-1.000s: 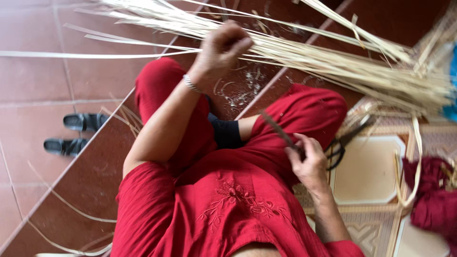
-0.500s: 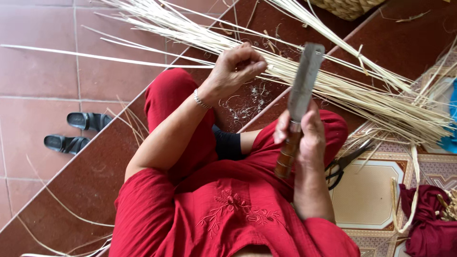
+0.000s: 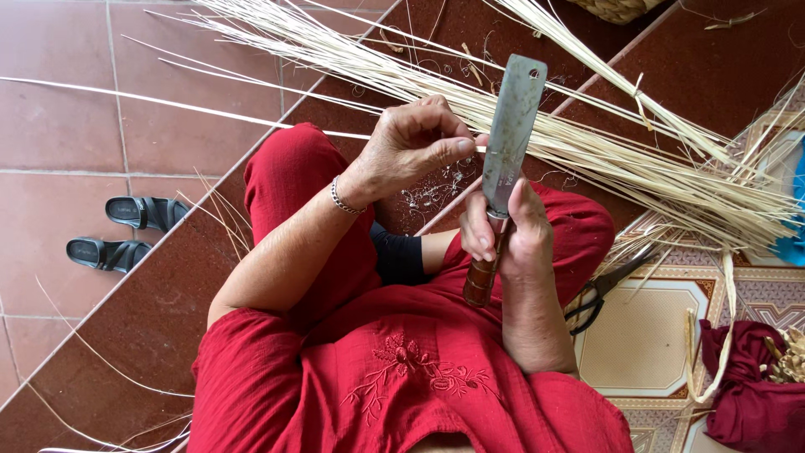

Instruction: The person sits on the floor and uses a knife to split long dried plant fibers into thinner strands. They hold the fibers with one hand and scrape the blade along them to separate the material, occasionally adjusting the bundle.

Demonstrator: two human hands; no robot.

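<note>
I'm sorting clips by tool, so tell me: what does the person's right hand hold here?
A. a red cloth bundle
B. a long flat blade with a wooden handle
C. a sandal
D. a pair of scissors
B: the right hand grips the wooden handle of a long flat blade held upright, while the scissors lie on the floor beside the leg.

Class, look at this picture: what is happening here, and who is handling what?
A person in red clothes sits on a tiled floor. The right hand grips the wooden handle of a broad flat knife, blade pointing up. The left hand pinches a thin pale strip right beside the blade. A bundle of pale strips lies across the floor ahead. Scissors lie by the right knee, black sandals to the left.
</note>
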